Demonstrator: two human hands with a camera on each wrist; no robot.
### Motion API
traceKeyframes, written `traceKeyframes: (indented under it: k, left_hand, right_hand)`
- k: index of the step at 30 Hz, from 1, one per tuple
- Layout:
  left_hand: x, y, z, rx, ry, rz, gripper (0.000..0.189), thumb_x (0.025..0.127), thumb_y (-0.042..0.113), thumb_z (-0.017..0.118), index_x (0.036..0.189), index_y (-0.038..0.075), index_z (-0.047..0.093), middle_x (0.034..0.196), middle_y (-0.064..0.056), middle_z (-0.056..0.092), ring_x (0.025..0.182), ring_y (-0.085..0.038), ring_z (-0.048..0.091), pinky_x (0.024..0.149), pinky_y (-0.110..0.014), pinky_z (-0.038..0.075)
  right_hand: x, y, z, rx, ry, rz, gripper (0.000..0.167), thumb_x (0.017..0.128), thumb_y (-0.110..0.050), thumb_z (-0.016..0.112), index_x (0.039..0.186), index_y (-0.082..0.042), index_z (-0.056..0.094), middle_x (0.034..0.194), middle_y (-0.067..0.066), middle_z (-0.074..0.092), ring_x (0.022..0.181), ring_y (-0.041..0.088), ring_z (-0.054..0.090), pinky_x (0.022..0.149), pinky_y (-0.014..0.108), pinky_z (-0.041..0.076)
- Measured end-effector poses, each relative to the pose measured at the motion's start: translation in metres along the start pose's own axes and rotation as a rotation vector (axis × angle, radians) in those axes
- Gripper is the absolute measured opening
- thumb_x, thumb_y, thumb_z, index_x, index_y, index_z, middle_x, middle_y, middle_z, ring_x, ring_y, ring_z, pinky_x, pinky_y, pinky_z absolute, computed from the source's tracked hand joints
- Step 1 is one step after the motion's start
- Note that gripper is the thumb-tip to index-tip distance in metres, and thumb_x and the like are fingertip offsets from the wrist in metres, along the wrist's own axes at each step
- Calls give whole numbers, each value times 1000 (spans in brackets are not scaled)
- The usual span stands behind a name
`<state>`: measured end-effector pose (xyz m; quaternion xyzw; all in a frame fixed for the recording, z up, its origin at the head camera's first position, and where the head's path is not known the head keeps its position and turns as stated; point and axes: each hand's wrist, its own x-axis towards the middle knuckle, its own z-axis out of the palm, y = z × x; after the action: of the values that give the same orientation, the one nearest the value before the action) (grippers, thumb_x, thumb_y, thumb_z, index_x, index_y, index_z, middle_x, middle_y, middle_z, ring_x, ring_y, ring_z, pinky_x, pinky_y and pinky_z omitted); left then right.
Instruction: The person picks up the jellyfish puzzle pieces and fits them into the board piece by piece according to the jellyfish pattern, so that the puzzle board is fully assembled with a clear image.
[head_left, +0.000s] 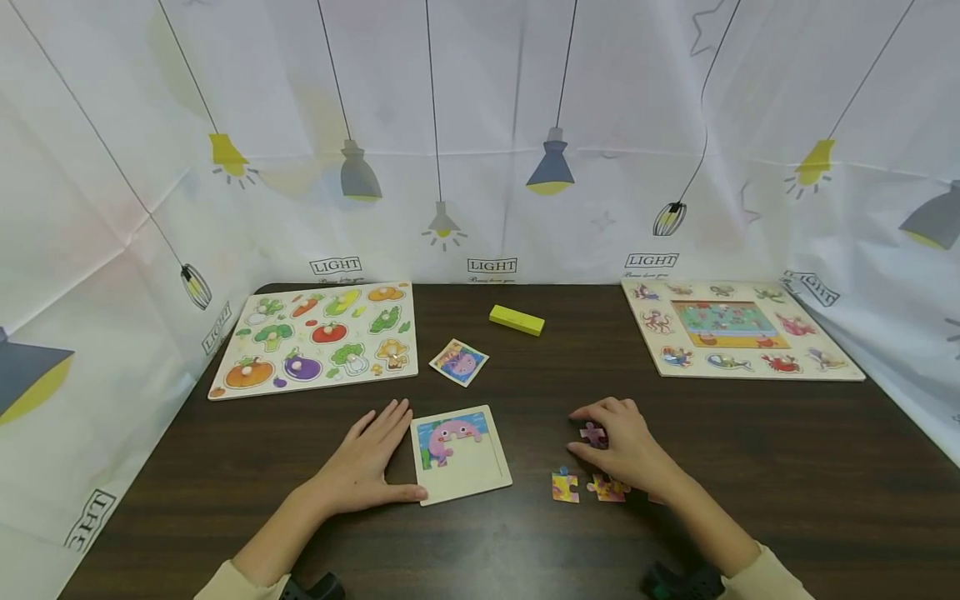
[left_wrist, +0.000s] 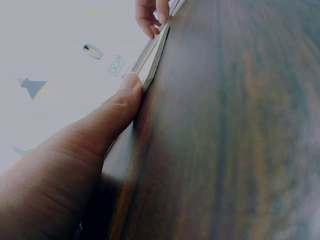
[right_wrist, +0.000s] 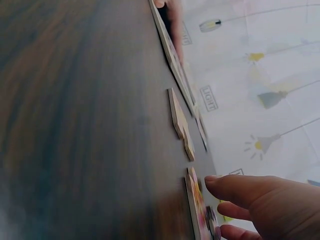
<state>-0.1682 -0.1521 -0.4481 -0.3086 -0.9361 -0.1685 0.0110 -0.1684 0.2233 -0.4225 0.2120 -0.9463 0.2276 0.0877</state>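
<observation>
In the head view my left hand (head_left: 365, 468) lies with straight fingers along the left side of a small square puzzle board (head_left: 474, 471). Its thumb touches the board's lower left corner, as the left wrist view also shows. Joined pieces of a pink cartoon animal fill the board's upper left; the rest is bare wood. My right hand (head_left: 626, 442) hovers low over the table, thumb and fingers spread around a purple puzzle piece (head_left: 593, 434) without visibly pinching it. Nearer me lie a yellow puzzle piece (head_left: 565, 486) and a yellow-and-pink piece (head_left: 608, 489), the latter partly beneath the hand.
A vegetable peg board (head_left: 360, 377) lies back left, a sea-animal board (head_left: 757, 358) back right. Between them are a small picture card (head_left: 459, 362) and a yellow block (head_left: 517, 320). Behind the dark wooden table (head_left: 517, 558) hangs a white curtain (head_left: 480, 100) printed with lamps.
</observation>
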Motion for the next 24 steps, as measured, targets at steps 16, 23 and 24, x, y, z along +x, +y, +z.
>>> traceKeyframes:
  k: [16,23,24]
  left_hand:
    - [0,-1,1,-7,-2,-3,107,72,76,50,145,3,22,151,-13,17,138,-25,12,107,-49,11]
    - [0,-1,0,-9,-5,-6,107,72,76,49,145,3,21,151,-12,16,138,-24,11,107,-49,10]
    - [0,-1,0,-11,-4,-5,107,72,76,49,145,3,21,151,-12,16,138,-25,11,107,-49,10]
  right_hand:
    - [-7,8,-9,-10,-50,12,39,77,-33,74,107,-9,65,103,6,56,94,25,45,74,44,35]
    - [-10,12,-16,-13,-103,-16,44,77,-31,74,112,-7,63,106,7,56,99,29,45,77,51,36]
    - [-10,13,-16,-11,-107,-15,44,77,-31,74,112,-7,63,106,7,56,99,29,45,77,51,36]
